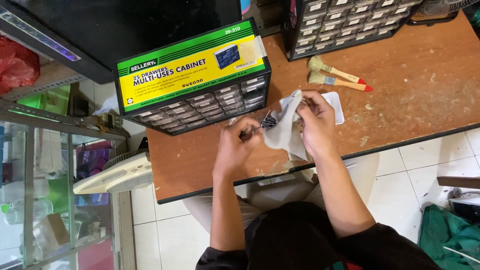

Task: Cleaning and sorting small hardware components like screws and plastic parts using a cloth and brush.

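Left hand (235, 147) closed on a small dark part (268, 121), right hand (316, 122) clamped on a cloth (286, 131), both above the bench (400, 100) edge. Better to wipe slowly, keeping the part pinched firmly and over the bench.

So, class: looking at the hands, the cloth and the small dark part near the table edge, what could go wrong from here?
1. The small dark part, pinched by the left hand, sits near the table edge; it could drop to the floor.
2. The cloth in the right hand may snag the part's thin wire.
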